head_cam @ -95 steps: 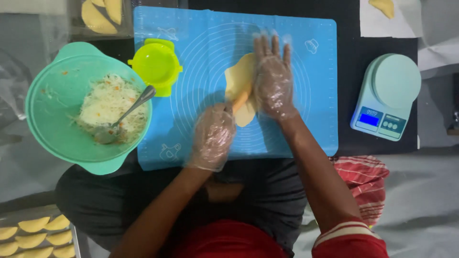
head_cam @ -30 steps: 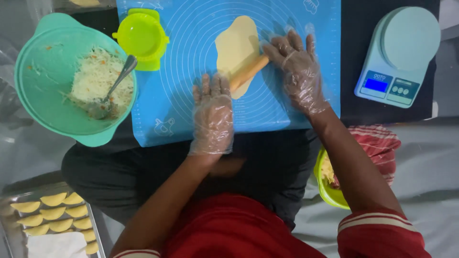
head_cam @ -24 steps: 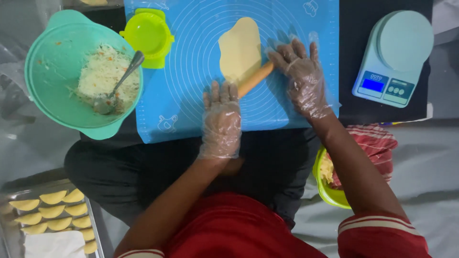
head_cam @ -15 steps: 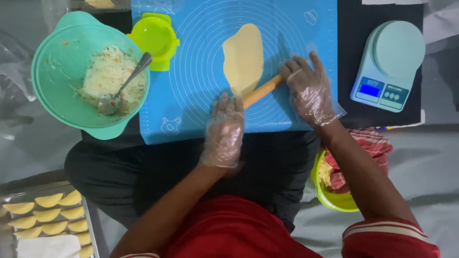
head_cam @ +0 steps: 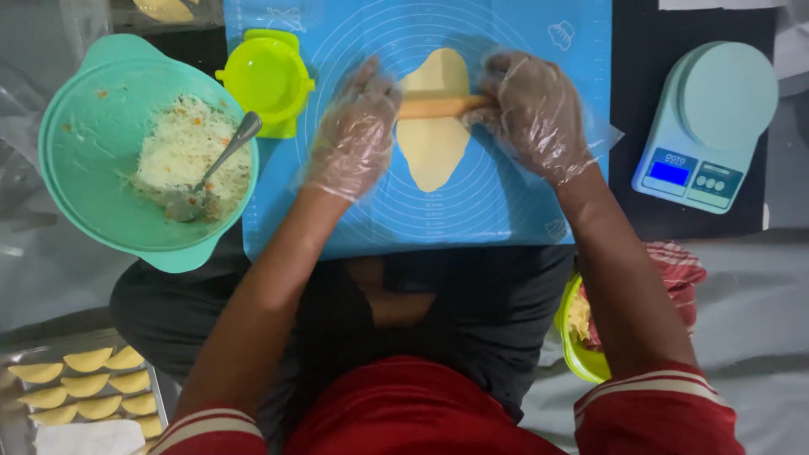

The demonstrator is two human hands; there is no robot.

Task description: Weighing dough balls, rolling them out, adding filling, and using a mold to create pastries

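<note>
1. Head view — both hands wear clear plastic gloves and press down on a wooden rolling pin (head_cam: 440, 106) that lies crosswise over an oval of pale yellow dough (head_cam: 432, 135).
2. The left hand (head_cam: 356, 133) rests with fingers spread and flat on the pin's left end; it is not curled around it.
3. The right hand (head_cam: 531, 114) covers the pin's right end, fingers bent loosely over it, palm down.
4. The dough lies near the middle of a blue silicone pastry mat (head_cam: 472, 211) marked with rings, its long axis running from the mat's far edge toward the person; the pin crosses its upper half.
5. At the mat's far left corner sits a lime-green dumpling press (head_cam: 265, 80), lying open.
6. Left of the mat, touching its edge, stands a teal bowl (head_cam: 93, 168) holding shredded white filling (head_cam: 190, 152) with orange flecks — a metal spoon (head_cam: 215, 173) leans in it.
7. Right of the mat, on a black surface, is a pale green kitchen scale (head_cam: 704, 126) with a lit blue display.
8. At the lower left a tray (head_cam: 17, 421) carries folded half-moon pastries (head_cam: 84, 383) in rows.
9. By the right forearm a lime-green bowl (head_cam: 581, 358) sits beside a red checked cloth (head_cam: 678, 282).
</note>
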